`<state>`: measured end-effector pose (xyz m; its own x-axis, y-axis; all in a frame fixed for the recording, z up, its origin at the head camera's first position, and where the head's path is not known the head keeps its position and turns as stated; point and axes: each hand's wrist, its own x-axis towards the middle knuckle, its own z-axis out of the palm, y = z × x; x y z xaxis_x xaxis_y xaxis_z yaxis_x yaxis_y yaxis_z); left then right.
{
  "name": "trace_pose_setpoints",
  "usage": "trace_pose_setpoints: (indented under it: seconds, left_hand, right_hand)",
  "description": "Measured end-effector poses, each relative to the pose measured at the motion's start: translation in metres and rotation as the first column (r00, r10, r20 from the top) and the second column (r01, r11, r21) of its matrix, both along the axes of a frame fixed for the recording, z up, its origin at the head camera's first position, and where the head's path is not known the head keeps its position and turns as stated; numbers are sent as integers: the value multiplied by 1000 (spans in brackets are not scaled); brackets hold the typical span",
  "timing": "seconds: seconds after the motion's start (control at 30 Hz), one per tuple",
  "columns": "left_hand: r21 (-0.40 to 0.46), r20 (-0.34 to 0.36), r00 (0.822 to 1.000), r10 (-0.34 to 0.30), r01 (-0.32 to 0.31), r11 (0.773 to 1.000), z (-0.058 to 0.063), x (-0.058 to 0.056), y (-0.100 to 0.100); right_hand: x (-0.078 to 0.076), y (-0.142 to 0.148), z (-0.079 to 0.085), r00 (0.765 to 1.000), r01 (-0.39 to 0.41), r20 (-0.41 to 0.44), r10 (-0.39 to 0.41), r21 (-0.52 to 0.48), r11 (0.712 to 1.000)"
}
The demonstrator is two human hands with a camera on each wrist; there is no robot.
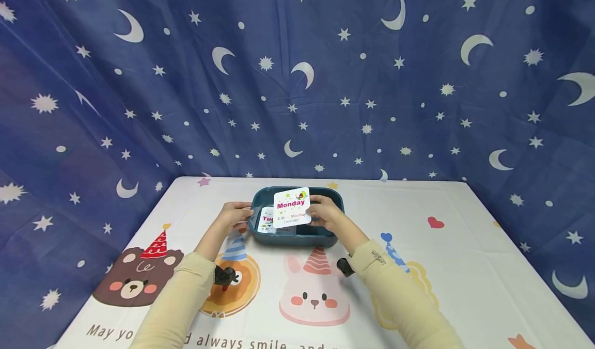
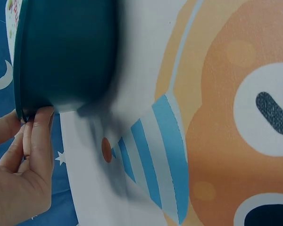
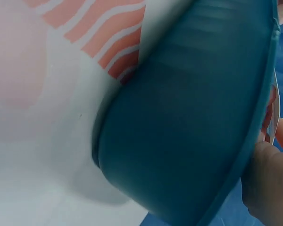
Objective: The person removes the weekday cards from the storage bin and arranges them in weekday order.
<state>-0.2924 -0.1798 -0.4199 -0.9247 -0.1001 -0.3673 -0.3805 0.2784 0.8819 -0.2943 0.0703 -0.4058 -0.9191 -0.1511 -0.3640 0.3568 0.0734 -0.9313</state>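
Observation:
A dark teal rectangular box (image 1: 297, 241) with rounded corners stands near the table's far edge. At its left end, my left hand (image 1: 231, 217) pinches the rim between thumb and fingers, as the left wrist view also shows. My right hand (image 1: 326, 213) grips the right edge of a white card printed "Monday" (image 1: 292, 204), tilted up over the box. Another white card, with "Tu" showing (image 1: 266, 227), lies in the box's left part, partly covered by the Monday card. In the right wrist view, the box wall hides most of my right hand (image 3: 269, 174).
A white tablecloth (image 1: 465, 266) with printed cartoon animals and lettering covers the table. Behind it hangs a blue curtain (image 1: 325, 147) with moons and stars. Black wrist devices (image 1: 225, 275) show beneath both forearms.

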Motion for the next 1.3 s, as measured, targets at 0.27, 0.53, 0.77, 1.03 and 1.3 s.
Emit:
trace_pose_setpoints:
  seconds: [0.27, 0.53, 0.77, 1.03, 1.3]
  left_hand:
    - [3, 5, 1000, 3, -3, 1000, -1, 0, 1]
    - [12, 10, 1000, 9, -9, 1000, -3, -1, 2]
    - [9, 9, 1000, 5, -5, 1000, -3, 0, -1]
    - [17, 8, 1000, 8, -8, 1000, -2, 3, -2]
    - [25, 20, 1000, 12, -13, 1000, -1, 1, 0]
  right_hand:
    - [5, 17, 4, 1000, -11, -15, 11, -27, 1000]
    - [16, 34, 14, 998, -53, -27, 51, -61, 997]
    - [25, 44, 25, 994, -97, -62, 93, -67, 993]
    - [36, 57, 37, 987, -126, -107, 123, -22, 992]
    - [49, 75, 50, 979, -139, -149, 139, 10, 990]
